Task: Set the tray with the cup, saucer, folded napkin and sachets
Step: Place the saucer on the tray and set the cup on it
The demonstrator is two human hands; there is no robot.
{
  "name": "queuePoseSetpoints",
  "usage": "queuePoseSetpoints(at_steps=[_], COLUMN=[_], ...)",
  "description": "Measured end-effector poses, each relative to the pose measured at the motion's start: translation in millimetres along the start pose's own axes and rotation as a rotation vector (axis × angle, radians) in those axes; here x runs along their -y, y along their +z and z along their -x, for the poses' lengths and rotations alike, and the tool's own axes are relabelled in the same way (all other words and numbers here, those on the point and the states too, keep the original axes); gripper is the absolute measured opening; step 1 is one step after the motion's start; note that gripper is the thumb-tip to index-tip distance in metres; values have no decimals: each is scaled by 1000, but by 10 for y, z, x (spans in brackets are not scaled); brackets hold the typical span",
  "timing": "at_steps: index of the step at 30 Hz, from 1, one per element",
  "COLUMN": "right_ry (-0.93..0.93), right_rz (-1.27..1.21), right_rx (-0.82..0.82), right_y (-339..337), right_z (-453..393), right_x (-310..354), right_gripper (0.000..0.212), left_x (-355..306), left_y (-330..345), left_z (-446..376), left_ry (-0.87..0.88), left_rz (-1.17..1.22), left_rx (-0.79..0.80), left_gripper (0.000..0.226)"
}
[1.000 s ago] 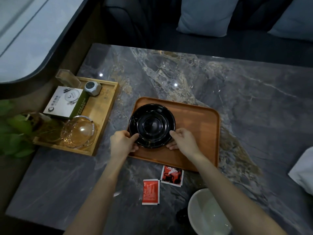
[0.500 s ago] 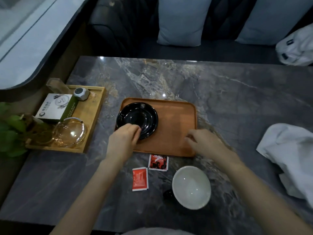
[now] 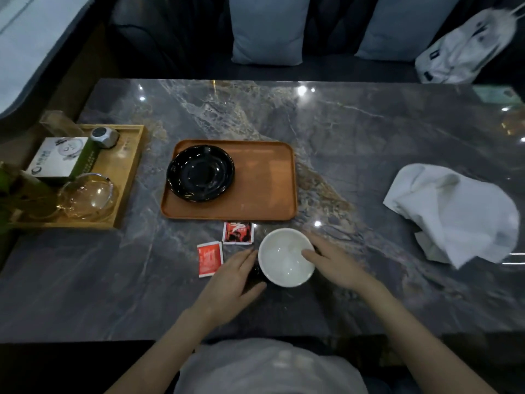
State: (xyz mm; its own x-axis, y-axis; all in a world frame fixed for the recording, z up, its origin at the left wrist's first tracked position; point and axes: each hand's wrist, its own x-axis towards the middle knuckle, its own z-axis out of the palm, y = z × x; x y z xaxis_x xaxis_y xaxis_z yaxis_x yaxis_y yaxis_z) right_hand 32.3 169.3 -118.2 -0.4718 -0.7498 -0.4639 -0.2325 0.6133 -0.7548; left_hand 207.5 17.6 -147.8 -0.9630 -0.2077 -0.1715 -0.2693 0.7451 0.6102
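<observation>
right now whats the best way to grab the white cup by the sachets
Take the cup by its outer wall, from both sides. It stands upright and mouth-up on the table; whether it has a handle cannot be told. The left hand and right hand already flank it, the right fingertips over the rim. Lift straight up toward the saucer.

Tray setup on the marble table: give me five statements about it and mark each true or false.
1. The black saucer lies on the left part of the orange tray. True.
2. The white cup stands on the saucer. False: it is on the table, in front of the tray.
3. Both sachets are on the tray. False: both lie on the table, left of the cup.
4. The left hand and the right hand are at either side of the cup. True.
5. The white napkin lies neatly folded on the tray. False: it lies crumpled on the table, far right.
</observation>
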Motion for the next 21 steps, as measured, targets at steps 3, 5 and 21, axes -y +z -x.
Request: queuePoseSetpoints(at_steps=[3,5,21], right_ry=[21,50,131], right_rz=[-74,-98,-129], right_rx=[-38,-44,159], right_y=[21,13,-228], right_z=[-15,-21,-271], right_x=[-44,-38,515], right_gripper=[41,39,30], left_x=[-70,-87,-12], left_y=[37,45,-511], left_z=[-20,-36,-103], left_ry=[-45,-92,-241], left_rz=[104,83,52], left_rx=[-50,-89,-200], left_gripper=[59,49,16])
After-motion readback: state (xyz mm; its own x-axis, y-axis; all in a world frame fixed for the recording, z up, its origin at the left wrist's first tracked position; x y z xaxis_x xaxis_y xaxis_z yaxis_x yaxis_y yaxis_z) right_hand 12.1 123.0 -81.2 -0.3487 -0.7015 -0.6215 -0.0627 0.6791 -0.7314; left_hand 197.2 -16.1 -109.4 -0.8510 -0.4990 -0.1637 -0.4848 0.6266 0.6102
